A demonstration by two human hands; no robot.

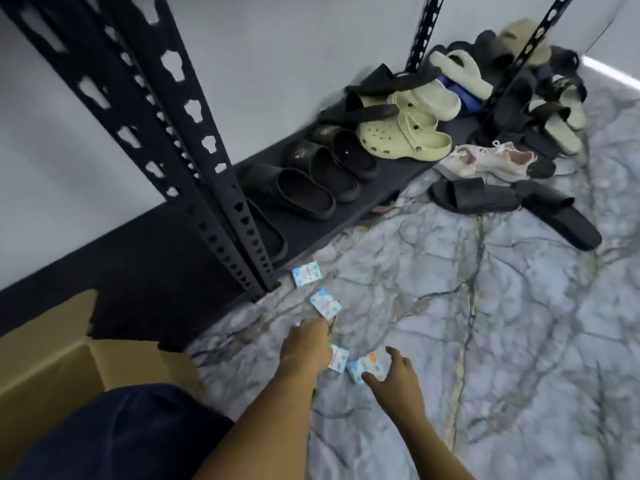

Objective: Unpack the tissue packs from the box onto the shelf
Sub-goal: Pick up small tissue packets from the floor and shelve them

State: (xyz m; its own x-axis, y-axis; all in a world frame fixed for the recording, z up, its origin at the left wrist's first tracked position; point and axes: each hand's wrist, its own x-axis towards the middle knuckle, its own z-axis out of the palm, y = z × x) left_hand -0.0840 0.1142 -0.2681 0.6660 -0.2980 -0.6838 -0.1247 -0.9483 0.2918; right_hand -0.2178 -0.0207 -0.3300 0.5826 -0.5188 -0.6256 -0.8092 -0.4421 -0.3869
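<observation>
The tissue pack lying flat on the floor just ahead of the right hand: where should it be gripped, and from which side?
From above. The tissue pack lies flat on the marble floor, so pinch its two long edges, thumb on the near side. The right hand already hovers open beside it; another pack sits close to its left, so keep the fingers narrow.

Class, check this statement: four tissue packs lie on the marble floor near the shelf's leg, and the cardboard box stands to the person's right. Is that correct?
Not quite. The head view shows the cardboard box on the person's left, not the right. The rest holds: four tissue packs, and, lie on the marble floor near the shelf's leg.
</observation>
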